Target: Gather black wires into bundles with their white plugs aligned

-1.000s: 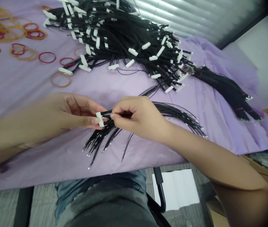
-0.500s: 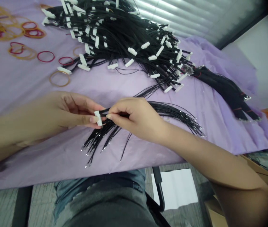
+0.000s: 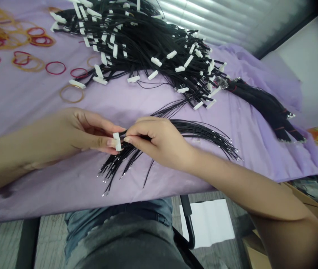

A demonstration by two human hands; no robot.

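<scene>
Between the thumb and fingers of my left hand [image 3: 91, 132] is a white connector housing [image 3: 117, 141], held close to the front of the table. Black wires run from its right side. My right hand [image 3: 159, 140] pinches a black wire [image 3: 123, 139] right beside the housing; whether its tip sits inside the housing I cannot tell. Under both hands lies a loose bunch of black wires [image 3: 209, 133] with bare metal terminals, fanned out to the left and right on the purple cloth.
A big heap of black wire harnesses [image 3: 144, 45] with white connectors covers the back of the purple-covered table [image 3: 49, 201]. Tied wire bundles [image 3: 260, 102] lie at the right. Yellow and red rubber bands [image 3: 4, 33] are scattered at the left. White paper [image 3: 211, 224] lies on the floor.
The right fingers have shifted slightly left, closer to the connector housing. The left hand keeps its grip on the housing, which has turned a little. The view has drifted slightly.
</scene>
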